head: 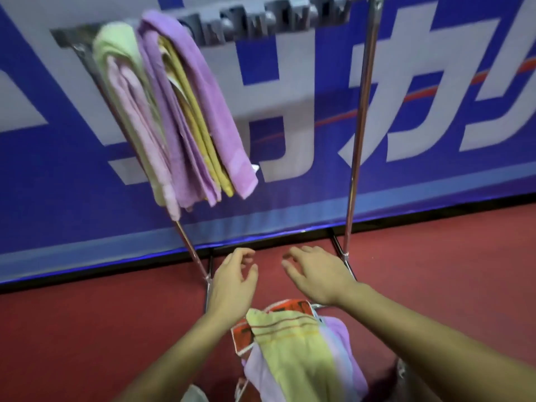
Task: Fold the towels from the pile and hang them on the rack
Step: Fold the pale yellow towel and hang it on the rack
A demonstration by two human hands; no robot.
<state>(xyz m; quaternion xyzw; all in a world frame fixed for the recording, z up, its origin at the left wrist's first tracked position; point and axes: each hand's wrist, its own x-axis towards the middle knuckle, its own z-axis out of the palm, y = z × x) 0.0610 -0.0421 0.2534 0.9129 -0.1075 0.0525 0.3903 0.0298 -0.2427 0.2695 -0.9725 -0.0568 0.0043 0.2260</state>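
Terry towels (pixel 174 111) over chrome rack (pixel 359 126), crumpled pile (pixel 301 352) below, left hand (pixel 232 282), right hand (pixel 316 277) slack, empty

The red floor (pixel 87 329) carries a metal rack (pixel 359 134). The rack's base tubes rest on the floor, just in front of a blue banner (pixel 290 198) that stands along the floor's far edge. The top bar (pixel 290 18) of the rack carries folded towels bunched at its left end: a pale green towel (pixel 116 50), a pink towel (pixel 136 120), a purple towel (pixel 208 97) and a yellow towel (pixel 193 111), all touching. A pile (pixel 293 349) of towels sits in the near foreground; its support is hidden.
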